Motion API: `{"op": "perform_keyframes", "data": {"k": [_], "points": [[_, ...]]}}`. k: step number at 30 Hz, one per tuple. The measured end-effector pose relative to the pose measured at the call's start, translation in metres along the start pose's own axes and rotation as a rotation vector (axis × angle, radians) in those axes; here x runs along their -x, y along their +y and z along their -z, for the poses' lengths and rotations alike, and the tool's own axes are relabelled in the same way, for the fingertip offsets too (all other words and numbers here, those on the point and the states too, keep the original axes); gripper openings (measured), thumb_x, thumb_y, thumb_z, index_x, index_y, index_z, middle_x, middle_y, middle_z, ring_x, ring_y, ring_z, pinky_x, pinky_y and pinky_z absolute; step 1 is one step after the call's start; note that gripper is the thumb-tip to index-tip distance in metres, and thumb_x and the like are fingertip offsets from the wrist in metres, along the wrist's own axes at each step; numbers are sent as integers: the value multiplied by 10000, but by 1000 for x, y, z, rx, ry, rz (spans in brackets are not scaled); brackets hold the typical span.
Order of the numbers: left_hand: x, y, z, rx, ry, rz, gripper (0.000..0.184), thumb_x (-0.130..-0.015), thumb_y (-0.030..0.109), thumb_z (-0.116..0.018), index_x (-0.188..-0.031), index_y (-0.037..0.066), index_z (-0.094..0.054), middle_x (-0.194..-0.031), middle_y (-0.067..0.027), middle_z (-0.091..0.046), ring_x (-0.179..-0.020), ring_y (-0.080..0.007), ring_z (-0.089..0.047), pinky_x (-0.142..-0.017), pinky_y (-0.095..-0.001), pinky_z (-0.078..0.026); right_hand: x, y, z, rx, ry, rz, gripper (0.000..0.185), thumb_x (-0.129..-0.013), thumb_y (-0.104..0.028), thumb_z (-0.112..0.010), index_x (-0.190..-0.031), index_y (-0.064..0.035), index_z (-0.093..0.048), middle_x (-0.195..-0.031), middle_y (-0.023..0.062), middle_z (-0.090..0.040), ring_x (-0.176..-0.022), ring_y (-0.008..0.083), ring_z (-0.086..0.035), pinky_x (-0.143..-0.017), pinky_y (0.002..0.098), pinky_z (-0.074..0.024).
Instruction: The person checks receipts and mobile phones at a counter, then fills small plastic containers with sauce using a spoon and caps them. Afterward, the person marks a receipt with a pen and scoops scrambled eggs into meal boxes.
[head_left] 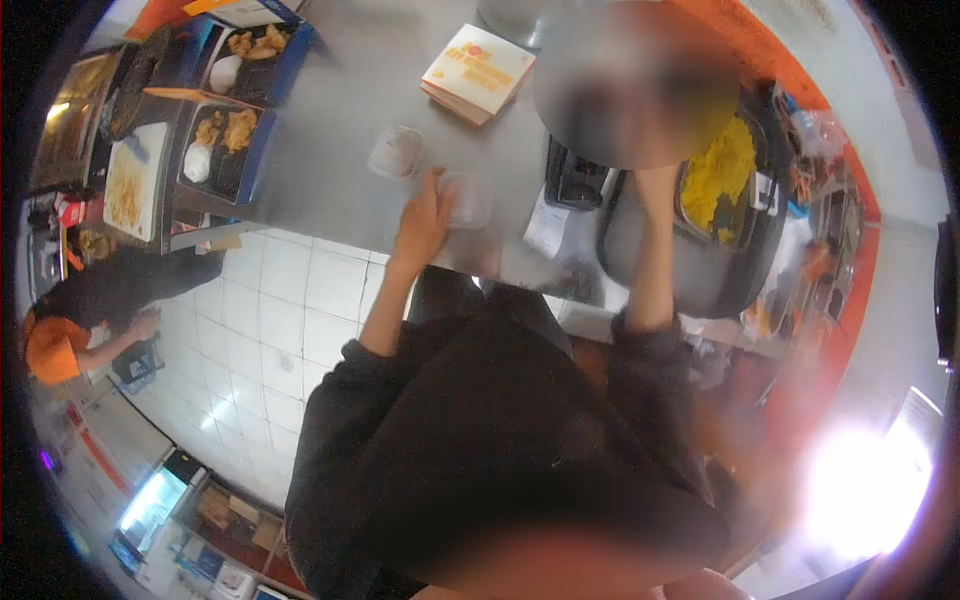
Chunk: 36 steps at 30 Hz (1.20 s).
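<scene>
My left hand (424, 226) is at the near side of the grey counter, its fingers closed at the left edge of a small clear plastic container (468, 203). A second clear container (397, 152) stands just beyond it. My right arm reaches forward beside a tub of yellow rice (722, 175). A blurred patch covers most of my right hand (655, 170), so its fingers and anything in them are hidden. Black containers (574, 178) lie left of that wrist, with a white paper (546, 228) close by.
A stack of printed white boxes (478, 75) stands on the counter (340, 140). At left, trays (222, 150) hold fried pieces and a white rounded item. Another person (62, 348) in an orange top is at far left, above the white tiled floor (270, 320).
</scene>
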<state>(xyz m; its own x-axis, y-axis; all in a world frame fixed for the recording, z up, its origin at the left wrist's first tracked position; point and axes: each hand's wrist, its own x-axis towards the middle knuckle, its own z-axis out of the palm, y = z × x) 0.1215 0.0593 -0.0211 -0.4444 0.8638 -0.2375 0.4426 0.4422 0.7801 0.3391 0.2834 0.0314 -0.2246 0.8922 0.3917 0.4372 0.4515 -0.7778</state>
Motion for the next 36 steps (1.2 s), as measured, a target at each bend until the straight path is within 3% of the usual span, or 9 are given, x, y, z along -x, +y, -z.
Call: {"op": "perform_keyframes", "data": {"k": [5,10,12,14,17,18,25,30,36], "points": [[-17,14,11,-329,204,-234,416,-909,293,-517,-1208,18,-427,-1043,-261,-541,-997,-388,-532,-844,-444,-435,-54,59,-50,260,-227,-51,430,-812,-394,-666,-1027,-22,-659,-918,220,-554,-939,342,-542,-837,380,-426],[-3,39,-14,-463,272,-475,372,-864,218,-565,-1179,43,-472,-1066,-224,-541,-1053,-363,-506,-848,-431,-440,-15,-29,-19,-190,181,-182,196,-925,-140,-545,-939,34,-633,-846,124,-611,-660,170,-612,-625,269,-476],[2,44,-30,-137,-241,-439,338,-878,221,-557,-1168,64,-484,-1069,-213,-541,-999,-358,-541,-813,-438,-458,30,-45,-13,-479,434,-175,105,-899,-52,-561,-807,-4,-566,-810,114,-605,-606,145,-566,-624,261,-461],[1,39,-54,-64,-289,-395,328,-877,217,-565,-1163,76,-484,-1030,-209,-561,-951,-361,-563,-786,-443,-463,88,-54,-11,-172,531,-124,183,-821,24,-632,-726,-52,-495,-764,87,-583,-590,143,-532,-606,262,-438],[-6,39,-63,85,-463,-265,303,-877,197,-575,-1144,85,-484,-918,-205,-600,-844,-378,-596,-733,-454,-468,172,-48,-17,219,392,15,244,-756,67,-658,-738,-39,-439,-776,91,-544,-646,157,-523,-578,267,-418],[-7,40,-63,158,-582,-172,287,-878,181,-578,-1131,83,-485,-844,-205,-618,-785,-392,-607,-706,-459,-468,197,-38,-33,-301,473,-122,206,-778,62,-622,-736,-22,-439,-811,116,-540,-672,171,-541,-568,285,-431],[-10,32,-62,34,-708,-39,385,-855,120,-581,-1195,100,-400,-666,-206,-600,-704,-430,-605,-638,-485,-462,198,-18,-39,-284,142,-407,147,-769,85,-613,-857,5,-527,-983,103,-504,-945,187,-572,-748,302,-524],[-11,25,-67,-19,-689,-128,497,-854,98,-590,-1274,138,-328,-607,-144,-597,-498,-291,-610,-505,-422,-476,200,5,-44,-636,7,-636,144,-762,107,-614,-740,2,-519,-841,49,-492,-729,121,-593,-636,244,-519],[-13,27,-67,-53,-709,-106,526,-828,115,-592,-1272,163,-313,-586,-182,-576,-642,-430,-600,-609,-512,-475,197,4,-49,-539,-12,-598,154,-771,52,-659,-720,18,-518,-793,42,-481,-629,101,-563,-534,222,-472]]}}
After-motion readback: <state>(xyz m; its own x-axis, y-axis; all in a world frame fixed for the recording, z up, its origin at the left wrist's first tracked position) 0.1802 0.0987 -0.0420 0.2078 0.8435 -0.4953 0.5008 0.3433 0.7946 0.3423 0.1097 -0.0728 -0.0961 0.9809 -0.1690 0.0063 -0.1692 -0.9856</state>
